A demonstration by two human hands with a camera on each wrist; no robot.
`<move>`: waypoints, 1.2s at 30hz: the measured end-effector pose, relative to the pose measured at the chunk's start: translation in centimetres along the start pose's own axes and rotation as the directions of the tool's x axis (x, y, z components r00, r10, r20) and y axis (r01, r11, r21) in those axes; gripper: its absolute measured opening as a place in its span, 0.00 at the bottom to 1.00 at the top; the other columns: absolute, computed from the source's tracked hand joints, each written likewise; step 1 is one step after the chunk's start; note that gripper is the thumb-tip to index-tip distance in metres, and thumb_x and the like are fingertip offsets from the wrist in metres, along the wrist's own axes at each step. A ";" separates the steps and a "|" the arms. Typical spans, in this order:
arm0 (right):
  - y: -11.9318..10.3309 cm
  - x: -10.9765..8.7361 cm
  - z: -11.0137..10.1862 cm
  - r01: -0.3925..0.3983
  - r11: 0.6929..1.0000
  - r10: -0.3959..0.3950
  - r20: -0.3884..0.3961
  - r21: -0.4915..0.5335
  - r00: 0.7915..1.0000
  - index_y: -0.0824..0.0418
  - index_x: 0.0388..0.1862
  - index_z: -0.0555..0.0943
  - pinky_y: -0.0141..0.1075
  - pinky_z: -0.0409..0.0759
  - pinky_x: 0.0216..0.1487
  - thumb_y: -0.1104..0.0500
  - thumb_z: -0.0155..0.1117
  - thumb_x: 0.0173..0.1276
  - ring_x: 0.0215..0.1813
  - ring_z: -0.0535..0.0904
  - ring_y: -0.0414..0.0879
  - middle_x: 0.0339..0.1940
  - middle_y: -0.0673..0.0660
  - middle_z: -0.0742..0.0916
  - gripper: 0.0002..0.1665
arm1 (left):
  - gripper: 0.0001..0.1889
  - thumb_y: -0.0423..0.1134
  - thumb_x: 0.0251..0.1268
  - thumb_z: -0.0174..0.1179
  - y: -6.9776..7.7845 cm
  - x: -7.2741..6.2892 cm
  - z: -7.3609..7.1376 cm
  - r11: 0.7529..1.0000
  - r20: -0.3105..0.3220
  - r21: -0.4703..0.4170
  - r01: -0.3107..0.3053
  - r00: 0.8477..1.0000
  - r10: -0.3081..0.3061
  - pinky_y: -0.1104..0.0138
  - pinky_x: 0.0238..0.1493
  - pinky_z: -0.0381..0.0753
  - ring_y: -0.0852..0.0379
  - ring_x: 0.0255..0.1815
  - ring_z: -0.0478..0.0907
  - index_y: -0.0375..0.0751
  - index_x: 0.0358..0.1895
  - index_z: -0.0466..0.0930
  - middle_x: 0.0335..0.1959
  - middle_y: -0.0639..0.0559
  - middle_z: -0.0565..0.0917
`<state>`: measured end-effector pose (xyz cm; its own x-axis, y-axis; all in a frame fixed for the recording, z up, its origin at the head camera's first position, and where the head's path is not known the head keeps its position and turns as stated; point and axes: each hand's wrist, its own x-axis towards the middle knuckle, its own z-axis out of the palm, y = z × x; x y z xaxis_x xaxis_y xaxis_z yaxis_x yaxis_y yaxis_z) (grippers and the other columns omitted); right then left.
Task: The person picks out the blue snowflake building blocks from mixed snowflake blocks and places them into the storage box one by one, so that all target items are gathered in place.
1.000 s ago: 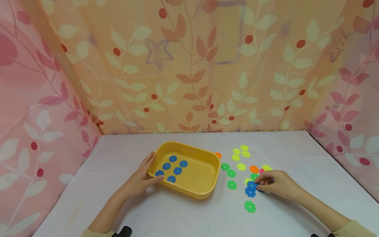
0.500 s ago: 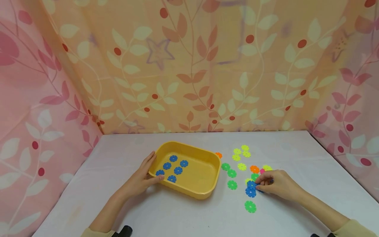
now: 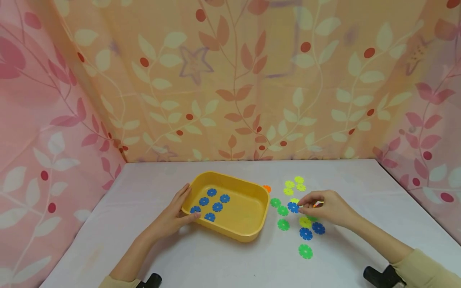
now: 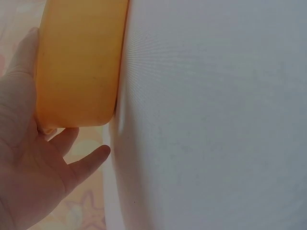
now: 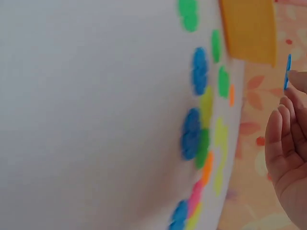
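Observation:
A yellow plastic basin [image 3: 237,216] stands at the middle left of the table, with several blue notched snowflake discs [image 3: 217,207] lying in its left part. My left hand [image 3: 172,212] grips the basin's left end, thumb over the rim; the left wrist view shows the fingers against its outer wall. Between thumb and fingers, my right hand [image 3: 331,206] pinches one blue snowflake disc [image 3: 293,207], held above the table to the basin's right. The right wrist view shows that disc edge-on and off the table. Blue discs [image 3: 306,234] lie on the cloth under the right hand.
Right of the basin lie green discs [image 3: 283,225], yellow discs [image 3: 305,222] and an orange disc [image 3: 267,188]. The right wrist view also shows a pink disc [image 5: 195,197]. A white cloth [image 3: 216,264] covers the table; patterned curtains [image 3: 230,80] stand behind and beside it.
My right hand has lifted a blue disc from the cluster and moved up and left with it, uncovering another blue disc. The left hand and basin stay put.

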<state>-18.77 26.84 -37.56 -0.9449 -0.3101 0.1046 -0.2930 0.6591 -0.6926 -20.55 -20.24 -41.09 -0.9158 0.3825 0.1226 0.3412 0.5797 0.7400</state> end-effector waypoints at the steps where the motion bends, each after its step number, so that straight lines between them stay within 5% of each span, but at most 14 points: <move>1: -0.6 0.5 0.1 0.009 1.000 -0.009 0.005 0.016 1.000 0.52 0.37 0.87 0.31 0.81 0.36 0.49 0.75 0.59 0.34 0.77 0.43 0.28 0.47 0.84 0.11 | 0.50 0.59 0.61 0.64 0.0 0.0 0.0 1.000 -0.002 -0.001 0.002 1.000 -0.002 0.43 0.69 0.58 0.41 0.78 0.40 0.41 0.79 0.46 0.80 0.51 0.40; 7: -3.7 3.6 1.5 0.109 0.986 -0.119 0.070 0.127 0.990 0.50 0.38 0.87 0.34 0.83 0.39 0.51 0.74 0.60 0.36 0.79 0.46 0.31 0.48 0.85 0.09 | 0.51 0.58 0.61 0.64 0.0 -0.2 -0.1 1.000 -0.003 -0.003 0.007 1.000 -0.007 0.42 0.69 0.55 0.41 0.78 0.39 0.41 0.79 0.45 0.80 0.51 0.40; 13: -6.2 6.5 3.8 0.210 0.957 -0.241 0.145 0.198 0.960 0.52 0.38 0.88 0.35 0.83 0.39 0.54 0.74 0.60 0.35 0.80 0.46 0.30 0.48 0.86 0.07 | 0.51 0.59 0.61 0.64 0.2 -0.3 -0.1 1.000 -0.004 0.002 0.001 1.000 -0.001 0.41 0.70 0.53 0.41 0.78 0.39 0.41 0.79 0.45 0.80 0.50 0.40; 22: -8.2 9.5 7.4 0.259 0.933 -0.319 0.244 0.250 0.916 0.52 0.37 0.88 0.33 0.82 0.38 0.55 0.75 0.59 0.34 0.80 0.45 0.28 0.47 0.86 0.07 | 0.51 0.59 0.61 0.64 0.5 -0.2 -0.2 1.000 0.000 0.009 0.003 1.000 -0.003 0.41 0.70 0.52 0.42 0.78 0.39 0.41 0.79 0.45 0.80 0.51 0.40; 28: -8.8 11.0 9.4 0.320 0.922 -0.379 0.334 0.219 0.863 0.52 0.35 0.88 0.33 0.82 0.37 0.55 0.75 0.59 0.32 0.80 0.40 0.27 0.44 0.86 0.05 | 0.52 0.59 0.61 0.64 0.4 -0.1 -0.2 1.000 0.005 -0.002 0.008 1.000 -0.008 0.42 0.70 0.54 0.42 0.78 0.39 0.40 0.79 0.45 0.80 0.51 0.40; 36: -8.9 12.5 11.5 0.450 0.889 -0.431 0.492 0.085 0.757 0.53 0.35 0.87 0.28 0.79 0.35 0.54 0.73 0.61 0.31 0.76 0.33 0.26 0.39 0.83 0.05 | 0.52 0.59 0.60 0.65 0.3 -0.1 -0.1 1.000 0.000 0.005 0.016 1.000 -0.016 0.42 0.70 0.52 0.43 0.78 0.39 0.41 0.79 0.45 0.80 0.51 0.40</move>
<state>-26.30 9.22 -38.34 -0.5171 -0.8555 0.0263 -0.6735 0.3878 -0.6293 -20.42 -20.22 -40.81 -0.9212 0.3731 0.1104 0.3273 0.5897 0.7384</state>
